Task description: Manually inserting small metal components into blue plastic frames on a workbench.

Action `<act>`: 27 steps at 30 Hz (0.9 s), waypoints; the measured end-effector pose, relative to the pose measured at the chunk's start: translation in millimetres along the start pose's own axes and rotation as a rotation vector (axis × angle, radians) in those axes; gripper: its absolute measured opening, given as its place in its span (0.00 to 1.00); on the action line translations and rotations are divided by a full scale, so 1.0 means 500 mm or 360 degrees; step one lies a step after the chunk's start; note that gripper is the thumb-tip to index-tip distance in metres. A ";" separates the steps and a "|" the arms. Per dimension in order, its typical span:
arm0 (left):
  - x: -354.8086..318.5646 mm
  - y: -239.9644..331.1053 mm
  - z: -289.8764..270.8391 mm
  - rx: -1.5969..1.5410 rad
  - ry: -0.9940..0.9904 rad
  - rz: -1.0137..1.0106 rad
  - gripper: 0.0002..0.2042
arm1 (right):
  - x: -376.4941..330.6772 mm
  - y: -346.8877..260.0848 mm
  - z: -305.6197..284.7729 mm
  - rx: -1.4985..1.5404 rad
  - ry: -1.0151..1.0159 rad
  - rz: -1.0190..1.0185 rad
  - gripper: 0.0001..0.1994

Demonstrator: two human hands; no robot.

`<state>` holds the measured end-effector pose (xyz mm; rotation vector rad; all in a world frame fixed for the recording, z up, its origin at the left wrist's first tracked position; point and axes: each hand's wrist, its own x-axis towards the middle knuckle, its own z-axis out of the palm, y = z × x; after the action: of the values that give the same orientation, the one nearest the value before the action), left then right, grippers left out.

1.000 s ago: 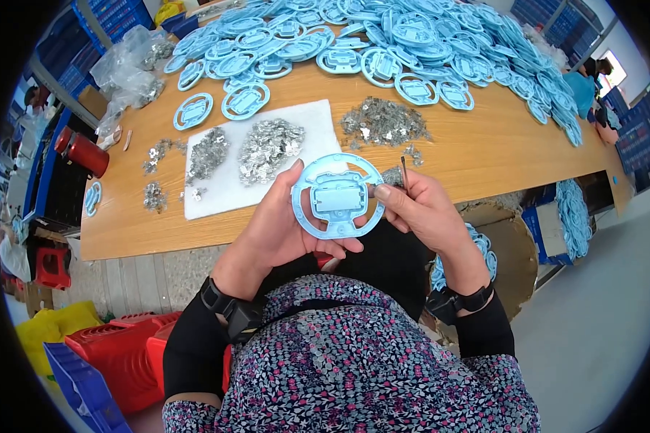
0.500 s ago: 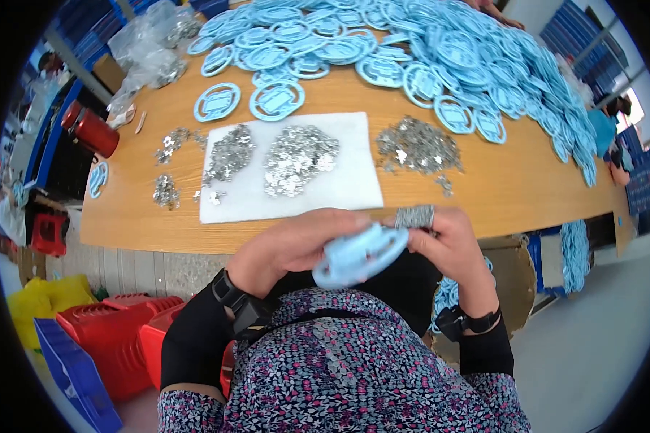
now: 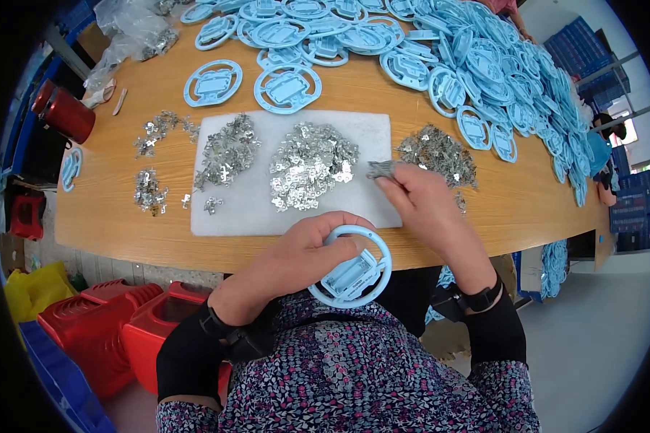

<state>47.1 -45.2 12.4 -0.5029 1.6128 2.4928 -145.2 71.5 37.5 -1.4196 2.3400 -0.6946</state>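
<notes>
Hands apart: left (image 3: 307, 252) grips blue ring (image 3: 350, 267) tilted up-right; right (image 3: 419, 202) pinches metal clips (image 3: 381, 169).

Crumpled clear plastic bags (image 3: 133, 32) lie at the table's far-left corner.

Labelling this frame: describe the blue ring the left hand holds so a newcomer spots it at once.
Start at the wooden table and drop to its near edge, below the white mat. There the left hand grips a light blue ring. It is the only one off the table, held over the lap; the others lie on the far side.
</notes>
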 end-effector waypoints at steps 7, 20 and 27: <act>-0.005 0.003 -0.024 -0.0067 0.0136 0.0064 0.14 | 0.054 -0.024 0.054 -0.0271 -0.0099 -0.0181 0.13; 0.010 -0.019 -0.035 -0.0021 0.0186 0.0131 0.12 | 0.041 0.012 0.042 -0.0007 -0.0031 -0.0351 0.11; 0.010 0.039 0.006 0.0779 0.0640 0.0460 0.09 | -0.002 -0.017 -0.022 0.0132 -0.0093 -0.0386 0.13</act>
<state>36.3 -51.0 28.8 -0.7777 2.5124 2.1299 -144.0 71.8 51.7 -1.6789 2.0904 -0.7925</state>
